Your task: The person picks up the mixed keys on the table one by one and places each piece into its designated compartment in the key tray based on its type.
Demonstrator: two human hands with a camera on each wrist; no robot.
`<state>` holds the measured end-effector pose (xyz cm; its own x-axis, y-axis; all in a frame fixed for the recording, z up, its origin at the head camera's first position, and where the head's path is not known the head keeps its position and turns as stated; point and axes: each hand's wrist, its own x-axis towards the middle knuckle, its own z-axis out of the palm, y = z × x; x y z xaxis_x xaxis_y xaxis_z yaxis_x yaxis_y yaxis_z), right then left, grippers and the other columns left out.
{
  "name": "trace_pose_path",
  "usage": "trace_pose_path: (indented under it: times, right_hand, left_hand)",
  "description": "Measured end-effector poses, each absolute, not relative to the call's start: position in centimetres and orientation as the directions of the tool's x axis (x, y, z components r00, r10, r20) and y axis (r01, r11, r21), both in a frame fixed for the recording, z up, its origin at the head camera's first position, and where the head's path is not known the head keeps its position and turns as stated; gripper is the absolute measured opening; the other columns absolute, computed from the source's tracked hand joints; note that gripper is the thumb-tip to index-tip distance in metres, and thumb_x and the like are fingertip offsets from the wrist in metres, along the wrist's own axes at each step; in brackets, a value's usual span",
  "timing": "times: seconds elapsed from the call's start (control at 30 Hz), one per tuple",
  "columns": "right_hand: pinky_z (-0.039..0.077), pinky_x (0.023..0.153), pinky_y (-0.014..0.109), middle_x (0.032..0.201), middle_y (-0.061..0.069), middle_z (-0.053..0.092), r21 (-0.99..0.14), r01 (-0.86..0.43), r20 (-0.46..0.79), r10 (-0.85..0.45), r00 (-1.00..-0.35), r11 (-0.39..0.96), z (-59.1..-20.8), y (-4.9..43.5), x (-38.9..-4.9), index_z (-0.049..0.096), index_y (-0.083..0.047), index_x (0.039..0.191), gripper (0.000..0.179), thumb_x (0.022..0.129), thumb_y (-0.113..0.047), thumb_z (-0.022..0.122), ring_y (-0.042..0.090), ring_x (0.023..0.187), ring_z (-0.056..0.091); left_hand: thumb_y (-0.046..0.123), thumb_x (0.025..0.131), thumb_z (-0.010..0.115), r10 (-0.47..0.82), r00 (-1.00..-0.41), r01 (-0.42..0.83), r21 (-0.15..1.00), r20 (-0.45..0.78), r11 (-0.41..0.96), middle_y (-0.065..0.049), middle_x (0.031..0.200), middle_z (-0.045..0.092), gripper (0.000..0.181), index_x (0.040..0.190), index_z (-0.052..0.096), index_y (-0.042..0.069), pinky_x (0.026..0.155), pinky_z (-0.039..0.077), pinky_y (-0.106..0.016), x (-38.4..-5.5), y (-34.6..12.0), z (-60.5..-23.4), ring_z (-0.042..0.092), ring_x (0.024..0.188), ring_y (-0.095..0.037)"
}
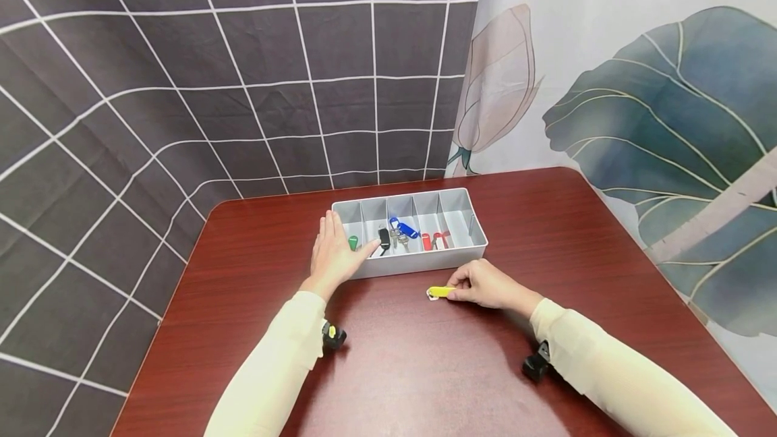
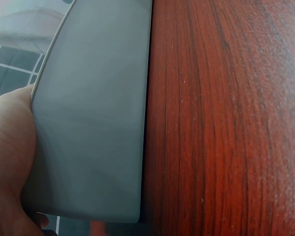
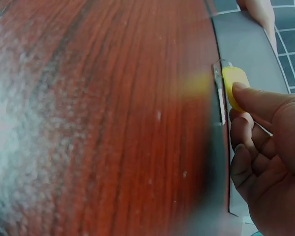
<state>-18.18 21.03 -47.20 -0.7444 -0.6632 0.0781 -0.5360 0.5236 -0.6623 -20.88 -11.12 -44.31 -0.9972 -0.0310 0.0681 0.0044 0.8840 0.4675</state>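
A grey compartment tray sits on the table. My left hand lies at its left end, fingers extended along the outer side and thumb over the front rim. In front of the tray, my right hand pinches a yellow key tag between thumb and fingers. A metal key hangs from that tag in the right wrist view. Inside the tray, in separate compartments from left to right, lie a green key tag, a black key tag, blue key tags with keys, and red key tags.
The red-brown wooden table extends around the tray. Behind it hangs a dark cloth with a white grid, and at the right a pale curtain with leaf prints. Each wrist carries a small black camera.
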Motion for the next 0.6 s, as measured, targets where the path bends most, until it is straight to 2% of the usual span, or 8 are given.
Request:
trace_pose_path:
  times: [0.37,0.6]
  right_hand:
    - [0.045,0.048,0.019,0.067,-0.015,0.06,-0.666,-0.545,0.146,-0.627,-0.765,0.51,-46.3,21.6,-18.3,0.077,-0.019,0.081,0.005,0.081,-0.024,0.078,0.0,0.055,0.052]
    - [0.044,0.049,0.019,0.071,-0.013,0.063,-0.721,-0.506,0.152,-0.604,-0.782,0.474,-45.4,21.6,-18.2,0.077,-0.021,0.083,0.003,0.082,-0.023,0.077,0.003,0.056,0.053]
  left_hand:
    - [0.078,0.075,0.052,-0.027,-0.996,0.016,0.451,0.088,0.892,-0.018,0.159,0.005,0.119,0.152,0.009,-0.002,0.115,0.018,-0.049,-21.0,-11.0,-44.4,0.007,0.146,-0.034]
    - [0.078,0.076,0.052,-0.024,-0.997,0.012,0.446,0.076,0.895,-0.019,0.159,0.005,0.119,0.152,0.008,-0.002,0.115,0.018,-0.049,-21.0,-11.1,-44.5,0.006,0.146,-0.034]
